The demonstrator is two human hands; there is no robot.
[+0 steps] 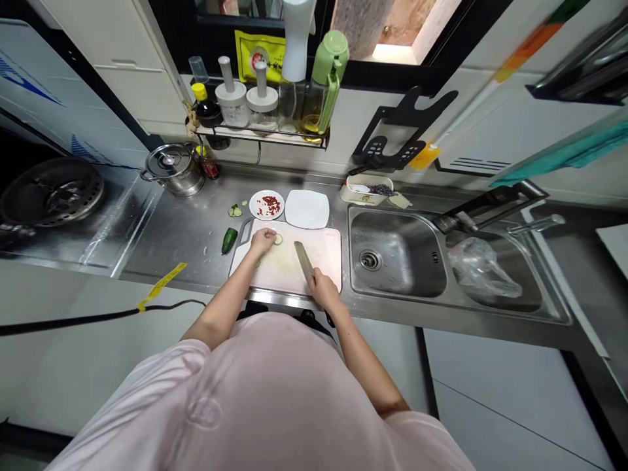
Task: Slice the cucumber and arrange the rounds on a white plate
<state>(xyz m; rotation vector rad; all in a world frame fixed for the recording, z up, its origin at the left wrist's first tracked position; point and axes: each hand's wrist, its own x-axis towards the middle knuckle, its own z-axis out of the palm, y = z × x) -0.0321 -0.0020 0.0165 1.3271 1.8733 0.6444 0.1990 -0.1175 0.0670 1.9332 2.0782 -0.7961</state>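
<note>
My right hand (322,288) is wrapped round the handle of a kitchen knife (303,260), its blade slanting up and left over the pale cutting board (321,245). My left hand (263,241) is over the board's left part, fingers drawn together at a cucumber slice (279,239). Another slice (258,263) shows beside my left wrist. Left of the board lies a piece of cucumber (229,241), with several cut cucumber bits (235,210) behind it. Beyond the board stand a plate (253,204) of chopped red pieces and a white square plate (307,209).
A double sink (398,288) adjoins the board on the right, with a plastic bag (483,268) in its far basin. A lidded pot (177,171) and a wok (52,190) stand left. Seasoning jars and an oil bottle (328,85) line the rack (275,135). A container (369,190) sits behind the sink.
</note>
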